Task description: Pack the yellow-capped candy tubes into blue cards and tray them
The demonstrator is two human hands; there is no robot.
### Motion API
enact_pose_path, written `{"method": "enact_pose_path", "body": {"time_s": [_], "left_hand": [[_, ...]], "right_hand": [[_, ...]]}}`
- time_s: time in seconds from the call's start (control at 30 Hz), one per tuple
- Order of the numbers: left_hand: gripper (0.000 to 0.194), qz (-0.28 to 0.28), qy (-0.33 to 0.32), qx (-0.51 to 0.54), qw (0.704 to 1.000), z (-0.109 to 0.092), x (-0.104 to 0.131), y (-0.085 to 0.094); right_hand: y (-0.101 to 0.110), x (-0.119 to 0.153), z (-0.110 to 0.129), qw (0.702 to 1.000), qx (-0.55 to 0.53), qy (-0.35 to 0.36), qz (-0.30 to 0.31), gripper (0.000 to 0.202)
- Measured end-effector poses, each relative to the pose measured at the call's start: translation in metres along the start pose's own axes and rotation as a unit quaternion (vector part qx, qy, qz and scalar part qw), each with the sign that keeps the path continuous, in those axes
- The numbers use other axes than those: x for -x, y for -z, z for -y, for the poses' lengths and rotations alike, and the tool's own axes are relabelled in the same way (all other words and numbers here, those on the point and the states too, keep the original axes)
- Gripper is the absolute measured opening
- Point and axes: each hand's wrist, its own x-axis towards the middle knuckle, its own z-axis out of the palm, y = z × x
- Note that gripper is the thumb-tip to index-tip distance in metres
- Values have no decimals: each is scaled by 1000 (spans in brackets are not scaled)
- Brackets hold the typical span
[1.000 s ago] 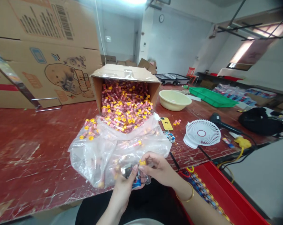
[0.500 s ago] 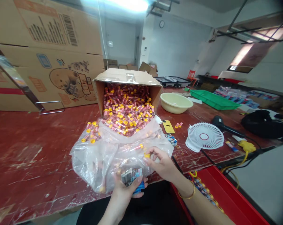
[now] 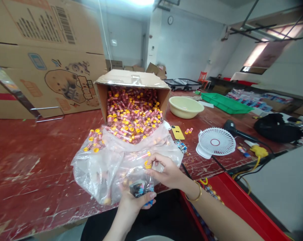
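My left hand (image 3: 135, 202) is closed around a small printed packet (image 3: 137, 188) in black and blue near the table's front edge. Above it, my right hand (image 3: 166, 169) pinches a yellow cap (image 3: 147, 165) between thumb and fingers. Something clear stands between the cap and the packet; whether they are joined I cannot tell. Beneath both hands a clear plastic bag (image 3: 91, 170) spreads from the mouth of a cardboard box (image 3: 132, 79). Inside the box lies a heap of pink-and-clear tubes with yellow caps (image 3: 131, 117). Several more such tubes (image 3: 94, 140) rest on the bag's left side.
Right of the box are a cream basin (image 3: 186, 107), a yellow phone (image 3: 177, 132), a white fan (image 3: 215, 142) and a black hair dryer (image 3: 230, 127). A green tray (image 3: 226, 103) lies behind. A large carton (image 3: 66, 67) stands left. A red bin (image 3: 241, 204) sits below the table's right edge.
My right hand has moved left with the yellow cap, closer above the packet in my left hand. The view has shifted slightly, and the clear part beside the packet shows more.
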Motion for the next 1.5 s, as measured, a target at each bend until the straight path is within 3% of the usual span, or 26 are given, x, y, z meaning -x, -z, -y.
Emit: {"method": "enact_pose_path", "body": {"time_s": [0.13,0.23,0.33,0.4,0.47,0.5,0.6,0.73,0.93,1.3,1.4,1.5], "left_hand": [[43,15,9,21,1000,-2,3,-2],[37,37,49,74,995,-4,5,-4],[33,53,86,138,985,-4,4,-6],[31,56,92,169,980,-3,2,-9],[29,59,87,177,979,-3,1,-11],[29,63,81,173,980,-2,1,-12],[33,80,50,149,984,-2,4,-12],[38,68,31,115,991,-1,8,-9],[26,55,21,119,991,-1,9,-12],[34,32,-3,88,996,3,6,-12],[40,29,-36,68,997,3,3,-13],[43,21,13,71,997,4,3,-17]], "right_hand": [[-6,-4,-19,975,-149,-159,-36,33],[-11,6,-30,949,-237,-203,-45,38],[-18,28,-29,955,-236,-178,1,36],[-24,44,-24,966,-207,-149,32,54],[-32,56,-19,975,-173,-136,24,78],[-36,60,-16,979,-155,-136,8,79],[-41,63,-12,988,-85,-124,-46,62],[-39,63,-13,995,-21,-72,-71,56],[-42,66,-19,994,-54,-62,-70,57],[-40,64,-20,995,-13,-39,-85,62],[-42,63,-16,992,28,-28,-117,62],[-25,71,-23,983,84,-33,-160,61]]}}
